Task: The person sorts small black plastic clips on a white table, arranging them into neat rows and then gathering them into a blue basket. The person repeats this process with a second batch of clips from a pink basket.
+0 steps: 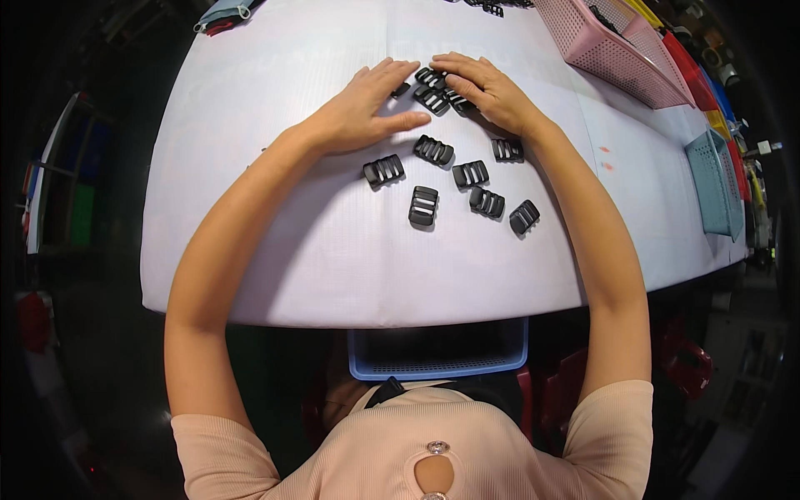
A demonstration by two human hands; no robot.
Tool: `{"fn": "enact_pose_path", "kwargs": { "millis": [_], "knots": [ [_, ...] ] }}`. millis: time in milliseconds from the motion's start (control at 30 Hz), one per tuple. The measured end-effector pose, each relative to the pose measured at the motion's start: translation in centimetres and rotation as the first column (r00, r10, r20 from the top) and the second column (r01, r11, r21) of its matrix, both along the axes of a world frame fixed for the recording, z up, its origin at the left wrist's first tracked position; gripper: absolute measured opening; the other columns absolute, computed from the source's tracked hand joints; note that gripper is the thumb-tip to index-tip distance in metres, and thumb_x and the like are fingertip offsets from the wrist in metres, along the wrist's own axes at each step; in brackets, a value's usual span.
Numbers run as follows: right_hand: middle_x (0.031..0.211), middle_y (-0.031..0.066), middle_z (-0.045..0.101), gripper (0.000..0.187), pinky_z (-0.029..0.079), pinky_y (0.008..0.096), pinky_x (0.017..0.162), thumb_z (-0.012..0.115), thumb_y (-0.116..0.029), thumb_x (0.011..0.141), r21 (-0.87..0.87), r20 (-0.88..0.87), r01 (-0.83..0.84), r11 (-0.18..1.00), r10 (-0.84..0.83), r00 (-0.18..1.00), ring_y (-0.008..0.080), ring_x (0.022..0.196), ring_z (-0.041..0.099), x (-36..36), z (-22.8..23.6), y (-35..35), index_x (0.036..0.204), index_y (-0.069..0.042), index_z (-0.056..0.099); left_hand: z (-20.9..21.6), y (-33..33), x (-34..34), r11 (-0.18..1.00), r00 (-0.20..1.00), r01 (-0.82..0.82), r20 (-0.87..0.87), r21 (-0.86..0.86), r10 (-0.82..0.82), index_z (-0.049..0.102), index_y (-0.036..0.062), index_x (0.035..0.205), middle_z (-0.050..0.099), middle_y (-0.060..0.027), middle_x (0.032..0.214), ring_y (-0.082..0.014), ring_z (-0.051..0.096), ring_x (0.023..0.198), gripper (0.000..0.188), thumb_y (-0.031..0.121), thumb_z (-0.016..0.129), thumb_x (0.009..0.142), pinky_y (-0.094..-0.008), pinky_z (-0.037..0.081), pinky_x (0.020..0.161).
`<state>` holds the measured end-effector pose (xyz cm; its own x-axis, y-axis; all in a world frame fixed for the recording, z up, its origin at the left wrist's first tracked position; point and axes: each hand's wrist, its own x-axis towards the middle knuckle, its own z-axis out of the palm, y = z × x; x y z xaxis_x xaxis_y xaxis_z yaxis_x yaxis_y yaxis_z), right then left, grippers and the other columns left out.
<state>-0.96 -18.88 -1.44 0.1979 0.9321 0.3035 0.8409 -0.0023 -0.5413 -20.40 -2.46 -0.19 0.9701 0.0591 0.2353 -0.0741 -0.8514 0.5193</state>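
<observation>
Both of my hands reach over the white table, curved around a small cluster of black plastic strap buckles (431, 99). My left hand (364, 107) lies at the cluster's left side, thumb stretched apart from the fingers, with one buckle (401, 89) partly hidden by its fingers. On the right, my right hand (490, 90) arches over the buckles, its fingers extended and its thumb touching or just above one; part of the cluster is hidden beneath it. Nearer to me several more slotted buckles lie scattered, among them one turned lengthwise (423, 206) and one at the right (524, 217).
A pink perforated basket (617, 54) stands at the table's far right, with a teal basket (715, 183) by the right edge. More black pieces (492, 10) lie at the far edge. Folded cloth (229, 15) rests far left. Below the near edge is a blue basket (437, 367).
</observation>
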Motion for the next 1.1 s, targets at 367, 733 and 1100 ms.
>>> {"fn": "enact_pose_path", "kwargs": {
  "millis": [367, 733, 1100],
  "knots": [
    [0.141, 0.0085, 0.049, 0.042, 0.014, 0.0474, 0.117, 0.039, -0.032, 0.101, -0.11, -0.198, -0.164, 0.98, 0.14, 0.97, 0.0247, 0.136, 0.038, -11.9, 1.7, -12.1, 0.133, -0.01, 0.053, 0.9, -11.0, -10.9, 0.981, 0.985, 0.15, -0.073, -0.12, -0.159, 0.025, 0.002, 0.148, 0.029, -0.0209, 0.151, -0.0345, 0.021, 0.143, 0.066, 0.031, 0.052, 0.095, -0.0449, 0.013, 0.118],
    [0.115, 0.0117, 0.066, 0.031, 0.023, 0.0491, 0.114, 0.041, -0.016, 0.097, 0.011, -0.46, -0.036, 0.999, 0.037, 0.887, 0.026, 0.118, 0.058, -20.8, 3.5, -23.8, 0.108, -0.004, 0.067, 2.0, -15.2, -23.7, 0.808, 0.99, 0.026, -0.097, -0.589, -0.102, 0.052, 0.0002, 0.132, 0.054, -0.0159, 0.135, -0.0269, 0.046, 0.131, 0.044, -0.001, 0.05, 0.088, -0.0368, 0.035, 0.108],
    [0.112, 0.0283, 0.063, 0.059, 0.045, 0.0399, 0.093, 0.068, -0.03, 0.078, -0.563, -0.224, 0.509, 0.652, -0.712, 0.665, 0.0401, 0.109, 0.06, -21.6, -10.5, -30.0, 0.124, 0.003, 0.054, -15.5, -15.6, -26.7, -0.067, 0.838, -0.524, -0.528, -0.849, 0.137, 0.054, -0.0006, 0.127, 0.06, -0.0154, 0.119, -0.0246, 0.057, 0.111, 0.051, 0.017, 0.072, 0.083, -0.0384, 0.046, 0.094]
  ]
}}
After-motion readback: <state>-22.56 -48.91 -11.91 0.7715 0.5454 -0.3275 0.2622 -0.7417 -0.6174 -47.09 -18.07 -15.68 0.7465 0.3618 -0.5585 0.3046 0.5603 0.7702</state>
